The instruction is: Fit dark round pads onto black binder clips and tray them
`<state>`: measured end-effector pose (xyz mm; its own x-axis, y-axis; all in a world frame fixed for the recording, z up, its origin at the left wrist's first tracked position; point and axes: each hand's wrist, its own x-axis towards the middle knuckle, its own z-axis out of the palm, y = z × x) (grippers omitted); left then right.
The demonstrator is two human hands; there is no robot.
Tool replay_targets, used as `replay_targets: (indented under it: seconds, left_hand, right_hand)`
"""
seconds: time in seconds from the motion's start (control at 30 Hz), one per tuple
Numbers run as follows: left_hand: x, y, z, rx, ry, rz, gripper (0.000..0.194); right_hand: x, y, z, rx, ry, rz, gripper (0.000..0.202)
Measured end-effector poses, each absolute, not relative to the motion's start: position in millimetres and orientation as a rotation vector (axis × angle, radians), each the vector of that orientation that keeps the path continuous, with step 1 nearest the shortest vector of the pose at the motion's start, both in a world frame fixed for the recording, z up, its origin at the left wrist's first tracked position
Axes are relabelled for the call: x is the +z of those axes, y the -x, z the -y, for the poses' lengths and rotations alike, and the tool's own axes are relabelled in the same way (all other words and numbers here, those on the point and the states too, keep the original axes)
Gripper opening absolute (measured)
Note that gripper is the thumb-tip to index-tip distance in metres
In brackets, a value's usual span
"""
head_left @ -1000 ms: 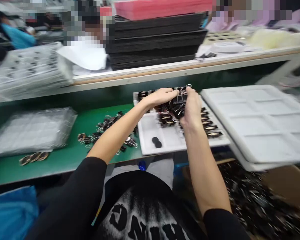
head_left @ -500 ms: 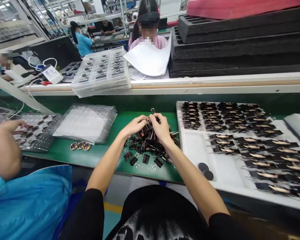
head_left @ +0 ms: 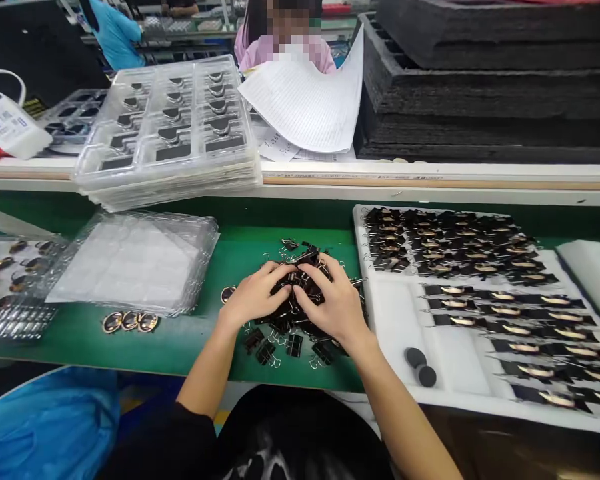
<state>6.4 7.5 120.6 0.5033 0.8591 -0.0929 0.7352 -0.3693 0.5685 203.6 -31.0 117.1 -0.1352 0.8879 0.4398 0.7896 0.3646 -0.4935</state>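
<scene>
A heap of black binder clips [head_left: 285,320] with silver wire handles lies on the green worktop, several loose ones along its near side. My left hand [head_left: 257,293] rests on the heap's left side, thumb and forefinger apart among the clips. From the right, my right hand [head_left: 337,303] curves over the heap with its fingers spread. The fingertips of both hands nearly meet over dark clips. One binder clip [head_left: 307,253] shows just beyond my right forefinger. I see no clip plainly gripped, though some fingertips are partly hidden.
To the right, a white foam tray [head_left: 397,293] carries rows of clipped black pieces and two black discs [head_left: 420,367]. Round gold-rimmed pieces [head_left: 130,322] and stacked clear trays [head_left: 135,260] lie left. A shelf [head_left: 310,185] behind bears blister trays [head_left: 170,133], papers [head_left: 310,100] and black foam [head_left: 480,100].
My hands have come down onto the heap from its far side, and their fingers have spread. The view has tilted down and shifted. A neighbour's hand at the left has left the picture.
</scene>
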Motion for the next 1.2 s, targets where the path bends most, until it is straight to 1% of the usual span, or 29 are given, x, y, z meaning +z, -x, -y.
replay_targets:
  seconds: [0.1, 0.2, 0.37, 0.53, 0.63, 0.77, 0.83, 0.9, 0.97, 1.07, 1.13, 1.2]
  left_hand:
    - [119, -10, 2, 0.19, -2.309, -1.437, 0.047]
    - [115, -15, 9, 0.249, -2.347, -1.535, 0.051]
    - [112, -16, 19, 0.335, -2.251, -1.632, 0.048]
    - [117, -9, 23, 0.338, -2.311, -1.546, 0.045]
    - [124, -5, 18, 0.327, -2.343, -1.507, 0.048]
    - [133, -2, 4, 0.342, -2.386, -1.469, 0.049]
    - [137, 0, -1, 0.331, -2.392, -1.429, 0.049]
    - [141, 0, -2, 0.305, -2.389, -1.429, 0.05]
    - [147, 0, 2, 0.283, -2.396, -1.458, 0.052]
    - [159, -3, 9, 0.286, -2.432, -1.452, 0.054]
    - [166, -6, 5, 0.366, -2.467, -1.39, 0.055]
    - [167, -10, -10, 0.525, -2.478, -1.302, 0.052]
  right_hand:
    - [114, -212, 33, -0.004, 1.475, 2.048, 0.03]
    - [112, -226, 32, -0.015, 1.456, 2.111, 0.029]
    - [109, -257, 26, 0.111, 1.365, 2.174, 0.031]
    - [104, -281, 11, 0.335, 1.21, 2.101, 0.038]
    - [97, -288, 3, 0.434, 1.236, 1.964, 0.042]
    - [83, -292, -3, 0.478, 1.312, 1.862, 0.047]
    - [76, -294, -4, 0.525, 1.323, 1.824, 0.043]
    - [71, -296, -4, 0.525, 1.327, 1.779, 0.034]
    - [68, -298, -2, 0.445, 1.329, 1.745, 0.029]
    - [66, -300, 0, 0.349, 1.33, 1.731, 0.028]
    - [64, -302, 2, 0.343, 1.327, 1.735, 0.028]
    - [62, -303, 3, 0.344, 1.323, 1.727, 0.028]
